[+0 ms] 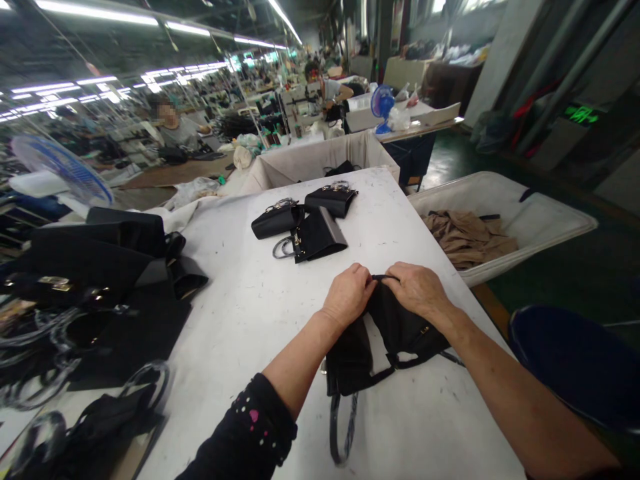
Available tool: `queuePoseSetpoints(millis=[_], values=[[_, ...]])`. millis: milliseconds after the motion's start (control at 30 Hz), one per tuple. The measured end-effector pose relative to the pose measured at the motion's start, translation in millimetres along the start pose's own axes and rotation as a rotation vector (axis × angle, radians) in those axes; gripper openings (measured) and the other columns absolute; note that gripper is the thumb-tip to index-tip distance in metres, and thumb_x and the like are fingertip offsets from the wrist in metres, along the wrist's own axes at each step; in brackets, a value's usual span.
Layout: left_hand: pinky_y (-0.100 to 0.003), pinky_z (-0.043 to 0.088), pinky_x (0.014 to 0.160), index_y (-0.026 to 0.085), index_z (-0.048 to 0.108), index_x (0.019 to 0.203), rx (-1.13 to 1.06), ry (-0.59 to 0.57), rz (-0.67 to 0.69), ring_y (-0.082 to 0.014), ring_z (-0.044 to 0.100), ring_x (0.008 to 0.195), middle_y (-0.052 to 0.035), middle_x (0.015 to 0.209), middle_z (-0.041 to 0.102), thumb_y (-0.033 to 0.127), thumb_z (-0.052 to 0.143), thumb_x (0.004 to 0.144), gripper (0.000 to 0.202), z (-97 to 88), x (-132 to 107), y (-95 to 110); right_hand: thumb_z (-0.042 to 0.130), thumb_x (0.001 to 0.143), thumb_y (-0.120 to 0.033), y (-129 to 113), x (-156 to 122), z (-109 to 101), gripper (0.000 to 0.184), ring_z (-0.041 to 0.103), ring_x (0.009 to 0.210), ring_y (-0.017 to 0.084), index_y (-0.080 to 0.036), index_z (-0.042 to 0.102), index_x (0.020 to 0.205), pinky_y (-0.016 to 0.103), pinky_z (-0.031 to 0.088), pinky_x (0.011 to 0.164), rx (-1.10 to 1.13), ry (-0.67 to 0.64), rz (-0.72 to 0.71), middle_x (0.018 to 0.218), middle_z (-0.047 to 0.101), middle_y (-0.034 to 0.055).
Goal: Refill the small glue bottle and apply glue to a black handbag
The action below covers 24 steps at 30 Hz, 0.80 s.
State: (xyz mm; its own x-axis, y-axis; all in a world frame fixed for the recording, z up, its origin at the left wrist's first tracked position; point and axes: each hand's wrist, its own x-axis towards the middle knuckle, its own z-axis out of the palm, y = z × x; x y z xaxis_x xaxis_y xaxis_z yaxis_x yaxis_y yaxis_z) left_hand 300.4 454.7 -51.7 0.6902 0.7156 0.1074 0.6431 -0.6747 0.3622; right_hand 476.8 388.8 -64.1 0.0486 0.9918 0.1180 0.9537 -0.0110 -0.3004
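Note:
A black handbag [350, 357] lies spread on the white table, its far edge pinched between both my hands. My left hand [349, 293] grips that edge on the left, fingers closed. Close beside it, my right hand [419, 290] pinches the same edge, thumb and fingers together. One dark handle, wrapped in clear film, hangs toward me from the bag's near side. A small gold fitting shows on the right panel. Further up the table lie several finished-looking black handbags, one with its handles [285, 248] pointing left.
A pile of larger black bags [100, 287] covers the table's left side. Right of the table stands a white bin [540, 193] holding brown cloth [470, 237]. A blue stool [575, 367] is at the lower right. Beyond are a fabric-lined bin [310, 157], fans and people at sewing machines.

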Motion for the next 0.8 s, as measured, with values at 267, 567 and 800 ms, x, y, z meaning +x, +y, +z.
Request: queuePoseSetpoints(millis=[267,567,800], values=[[-0.037,0.054,0.089,0.022,0.053,0.112,-0.148,-0.114,0.156,-0.0239,0.065,0.1,-0.0073,0.127,0.059,0.005,0.06,0.079,0.038,-18.7,-28,-6,0.063,0.092,-0.031,-7,-12,-23,0.018,0.062,0.08,0.02,-0.022,0.067,0.078,0.031,0.033,0.069,0.011,-0.14,0.038,0.083,0.071,0.0022],[-0.034,0.05,0.078,0.022,0.06,0.093,-0.412,-0.035,-0.088,-0.0202,0.063,0.082,-0.0004,0.088,0.068,0.009,0.062,0.076,0.022,-11.0,-18,-20,0.06,0.09,-0.033,-3,-15,-23,0.019,0.058,0.077,0.02,-0.022,0.063,0.075,0.03,0.03,0.066,0.069,-0.156,0.153,0.08,0.068,0.0031],[-0.024,0.044,0.057,0.019,0.066,0.078,-0.624,-0.04,-0.293,-0.0134,0.057,0.061,0.0028,0.067,0.065,0.021,0.07,0.077,0.004,-8.2,-16,-45,0.061,0.086,-0.031,4,-12,-12,0.021,0.047,0.064,0.018,-0.022,0.054,0.069,0.031,0.027,0.062,0.17,-0.082,0.149,0.065,0.056,0.0]])
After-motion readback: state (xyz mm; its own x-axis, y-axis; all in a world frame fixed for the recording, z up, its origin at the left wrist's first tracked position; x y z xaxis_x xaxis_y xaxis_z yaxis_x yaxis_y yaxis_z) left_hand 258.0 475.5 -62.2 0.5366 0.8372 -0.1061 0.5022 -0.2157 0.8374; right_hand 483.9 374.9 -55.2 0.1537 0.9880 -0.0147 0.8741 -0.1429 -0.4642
